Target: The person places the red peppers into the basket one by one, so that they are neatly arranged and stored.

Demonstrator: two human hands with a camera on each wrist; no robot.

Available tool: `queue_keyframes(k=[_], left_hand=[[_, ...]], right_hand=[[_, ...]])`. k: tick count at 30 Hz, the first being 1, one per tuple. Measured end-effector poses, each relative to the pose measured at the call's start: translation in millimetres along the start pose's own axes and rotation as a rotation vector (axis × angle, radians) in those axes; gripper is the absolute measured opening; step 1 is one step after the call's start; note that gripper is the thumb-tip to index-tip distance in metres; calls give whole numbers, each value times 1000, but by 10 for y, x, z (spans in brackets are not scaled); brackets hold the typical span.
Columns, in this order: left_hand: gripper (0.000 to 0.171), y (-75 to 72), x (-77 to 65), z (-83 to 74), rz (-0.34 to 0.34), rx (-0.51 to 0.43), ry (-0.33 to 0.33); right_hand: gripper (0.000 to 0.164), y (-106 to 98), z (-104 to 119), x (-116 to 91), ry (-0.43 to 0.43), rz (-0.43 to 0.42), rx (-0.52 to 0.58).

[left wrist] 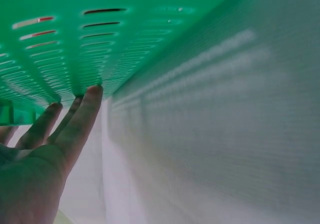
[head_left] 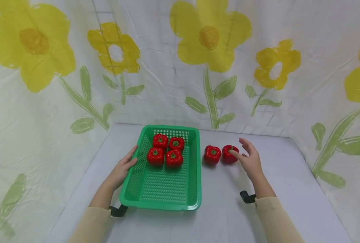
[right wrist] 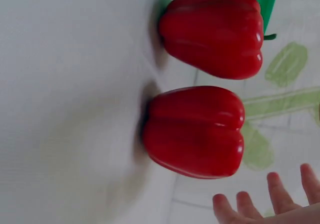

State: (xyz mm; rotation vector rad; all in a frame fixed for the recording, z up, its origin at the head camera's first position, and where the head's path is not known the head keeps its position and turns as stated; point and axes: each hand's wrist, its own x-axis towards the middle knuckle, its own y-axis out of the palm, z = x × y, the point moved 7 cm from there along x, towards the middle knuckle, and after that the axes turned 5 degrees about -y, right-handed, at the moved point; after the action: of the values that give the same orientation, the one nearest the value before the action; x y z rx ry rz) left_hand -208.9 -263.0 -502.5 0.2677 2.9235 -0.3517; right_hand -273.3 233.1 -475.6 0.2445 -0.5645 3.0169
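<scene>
A green plastic basket (head_left: 164, 184) stands on the white table with several red bell peppers (head_left: 173, 158) grouped inside it. My left hand (head_left: 120, 172) lies along the basket's left side; in the left wrist view its straight fingers (left wrist: 82, 116) touch the slotted wall (left wrist: 100, 39). Right of the basket, two more red bell peppers stand upright side by side: the nearer-to-basket pepper (head_left: 212, 155) and the right-hand pepper (head_left: 228, 155). My right hand (head_left: 250, 160) hovers beside the right-hand pepper, fingers spread. The right wrist view shows a gap between the fingers (right wrist: 280, 194) and that pepper (right wrist: 195, 131).
The white tabletop (head_left: 219, 209) extends in front of the basket and to both sides. A white sheet (head_left: 155, 91) printed with yellow flowers hangs behind and around the table.
</scene>
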Motion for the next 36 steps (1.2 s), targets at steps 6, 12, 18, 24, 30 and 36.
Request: queue_keyframes(k=[6,12,18,24,30,36], left_hand=[[57,9,13,-11,7,-8,8],[58,16,6,-9,13,-11,7],[57,10,-1,-1,12,-19,2],[57,8,-4,1,13,-19,7],[57,6,-9,1,11,-19,6],[57,2,-14,3,5,-15,-3]], right_hand=[[79,14,-109,11,67,55,16],[82,50,-241,23,156,128,43],[85,118,-378,23,246,190,118],[86,169,-498,13,320,218,236],[81,200,-553,-4,350,238,324],[77,208,-602,1,349,240,357]])
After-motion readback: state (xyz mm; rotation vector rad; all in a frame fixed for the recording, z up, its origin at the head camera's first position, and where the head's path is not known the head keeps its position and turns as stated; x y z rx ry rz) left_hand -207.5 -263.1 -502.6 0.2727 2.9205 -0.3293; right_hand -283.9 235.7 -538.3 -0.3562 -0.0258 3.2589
